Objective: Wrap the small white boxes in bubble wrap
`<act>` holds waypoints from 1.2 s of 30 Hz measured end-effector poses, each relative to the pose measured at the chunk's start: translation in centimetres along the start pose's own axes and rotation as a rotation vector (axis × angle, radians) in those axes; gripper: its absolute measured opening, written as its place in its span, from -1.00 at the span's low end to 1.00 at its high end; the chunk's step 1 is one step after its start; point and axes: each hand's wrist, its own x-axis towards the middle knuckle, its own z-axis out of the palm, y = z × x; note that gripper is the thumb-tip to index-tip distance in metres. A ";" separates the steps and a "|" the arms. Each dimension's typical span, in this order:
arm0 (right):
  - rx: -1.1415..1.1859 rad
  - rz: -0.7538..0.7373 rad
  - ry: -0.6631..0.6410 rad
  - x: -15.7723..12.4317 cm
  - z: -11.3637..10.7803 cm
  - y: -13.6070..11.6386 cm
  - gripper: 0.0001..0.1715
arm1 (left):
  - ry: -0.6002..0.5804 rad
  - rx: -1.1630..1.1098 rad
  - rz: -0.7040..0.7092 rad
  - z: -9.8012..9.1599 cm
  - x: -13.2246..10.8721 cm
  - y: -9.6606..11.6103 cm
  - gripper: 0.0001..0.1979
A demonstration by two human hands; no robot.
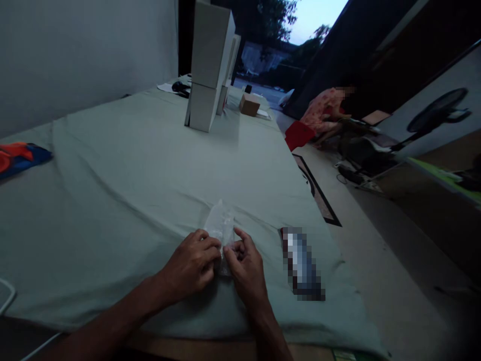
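A crinkled piece of translucent plastic that looks like bubble wrap [221, 216] lies on the pale green cloth near the front of the table. My left hand [192, 261] is on its left side, with the fingers curled in and pressed on the plastic. From the right, my right hand [246, 265] pinches it between thumb and bent fingers, while the index finger points forward along the edge. The fingertips of both hands nearly meet over the middle of the plastic. Whether anything is wrapped inside I cannot tell.
A blurred-out flat object [302, 265] lies right of my hands. Tall white boxes [205, 65] and a small brown box [249, 104] stand farther back. An orange and blue item [24, 156] is at left. Beyond the table are a seated person [323, 113] and a fan [436, 110].
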 end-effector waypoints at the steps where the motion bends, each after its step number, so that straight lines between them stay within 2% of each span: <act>1: 0.017 0.009 0.002 -0.1 0.0 -0.1 -0.45 | 0.000 0.002 -0.003 0.0 0.0 0.0 -0.76; 6: 0.091 0.027 0.032 -0.5 0.1 -0.3 -0.47 | 0.014 0.027 -0.018 0.2 -0.1 0.0 -0.76; 13: 0.225 0.065 0.057 -0.4 1.6 -0.1 -0.46 | 0.025 -0.072 -0.003 0.6 0.0 -0.3 -0.71; 18: 0.208 0.078 -0.019 -1.5 0.8 -0.5 -0.48 | 0.079 -0.158 -0.069 1.0 -0.3 -0.1 -0.65; 21: 0.113 0.000 -0.126 -1.8 0.0 -0.7 -0.50 | 0.153 -0.202 -0.086 1.3 -0.5 -0.2 -0.52; 25: -0.152 -0.223 -0.189 -1.8 0.2 -0.4 -0.40 | 0.213 -0.320 -0.155 1.1 -0.7 -0.1 -0.44; 27: -0.296 -0.349 -0.165 -1.9 0.9 -0.1 -0.33 | 0.259 -0.369 -0.238 0.9 -0.6 0.0 -0.48; 30: -0.455 -0.479 -0.110 -2.3 1.8 0.2 -0.22 | 0.304 -0.372 -0.337 1.0 -0.4 0.2 -0.67; 33: -0.447 -0.516 -0.135 -2.8 1.5 0.1 -0.12 | 0.271 -0.342 -0.354 1.5 -0.2 0.3 -0.80; 36: -0.333 -0.468 -0.205 -2.7 -0.3 -0.1 -0.21 | 0.253 -0.280 -0.342 2.1 -0.2 0.2 -0.79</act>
